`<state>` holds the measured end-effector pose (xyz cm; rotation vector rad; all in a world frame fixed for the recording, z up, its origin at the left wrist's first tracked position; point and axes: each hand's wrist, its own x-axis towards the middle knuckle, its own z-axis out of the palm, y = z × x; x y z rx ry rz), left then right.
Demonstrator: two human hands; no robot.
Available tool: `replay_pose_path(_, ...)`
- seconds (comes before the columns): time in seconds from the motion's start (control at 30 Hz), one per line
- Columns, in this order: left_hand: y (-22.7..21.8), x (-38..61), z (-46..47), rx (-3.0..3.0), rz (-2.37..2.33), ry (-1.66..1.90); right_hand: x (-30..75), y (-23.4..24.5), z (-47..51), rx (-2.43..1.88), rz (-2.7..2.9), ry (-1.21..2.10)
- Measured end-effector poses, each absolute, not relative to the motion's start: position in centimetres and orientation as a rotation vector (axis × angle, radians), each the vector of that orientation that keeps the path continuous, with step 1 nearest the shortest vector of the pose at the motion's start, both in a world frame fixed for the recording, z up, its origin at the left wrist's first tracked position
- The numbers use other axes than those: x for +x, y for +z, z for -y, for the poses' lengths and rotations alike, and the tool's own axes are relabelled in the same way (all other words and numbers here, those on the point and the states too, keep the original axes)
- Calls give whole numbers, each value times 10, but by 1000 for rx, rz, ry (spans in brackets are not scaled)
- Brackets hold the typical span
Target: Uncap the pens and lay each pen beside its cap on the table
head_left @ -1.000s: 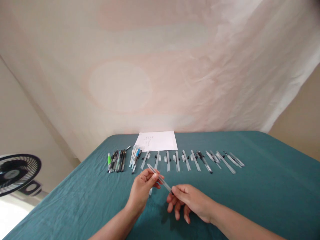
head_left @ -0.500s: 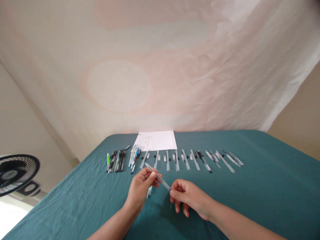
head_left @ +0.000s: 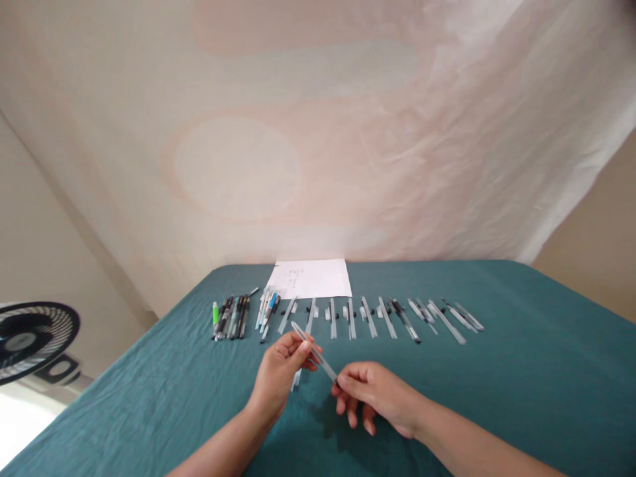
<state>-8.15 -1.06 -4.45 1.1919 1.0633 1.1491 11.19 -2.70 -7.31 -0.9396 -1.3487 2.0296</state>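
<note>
My left hand point(head_left: 284, 368) pinches a clear, frosted pen barrel point(head_left: 314, 351) between thumb and fingers. The barrel slants from upper left down to lower right, above the cloth. At its lower end the thumb and forefinger of my right hand point(head_left: 370, 394) are pressed together, with a small dark bit showing there; the other fingers curl loosely below. Partly hidden behind my left hand, another clear pen piece point(head_left: 297, 379) lies on the cloth.
A green cloth point(head_left: 497, 397) covers the table. Across it runs a row of clear pen barrels point(head_left: 333, 319) with small parts beside them. Dark pens point(head_left: 233, 319) and a green-topped pen point(head_left: 215, 315) lie left. Behind are a paper sheet point(head_left: 313, 278) and a fan point(head_left: 34, 341) at far left.
My right hand has shifted slightly down and left at the barrel's lower end, and the barrel tilts a little more steeply. My left hand keeps its grip.
</note>
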Motion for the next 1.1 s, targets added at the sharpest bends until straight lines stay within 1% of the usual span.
replay_pose_path(0.27, -43, -78, 13, 1191, -1058, 1135, 113, -74, 28, -1010, 1352, 1926)
replay_pose_path(0.47, -43, -79, 12, 1179, -1064, 1149, 111, -72, 29, -967, 1429, 2003)
replay_pose_path(0.6, -45, -81, 11, 1180, -1055, 1147, 112, -74, 27, -992, 1387, 1940)
replay_pose_path(0.77, -46, -80, 11, 1205, -1057, 1157, 111, -73, 27, -975, 1389, 1983)
replay_pose_path(0.9, -43, -78, 12, 1171, -1061, 1179, 113, -70, 27, -1018, 1403, 1943)
replay_pose_path(1.0, -38, -88, 5, 1107, -1078, 1296, 116, -68, 27, -1032, 1440, 1989)
replay_pose_path(1.1, -32, -106, -7, 1001, -1097, 1529, 119, -67, 27, -1046, 1500, 2046)
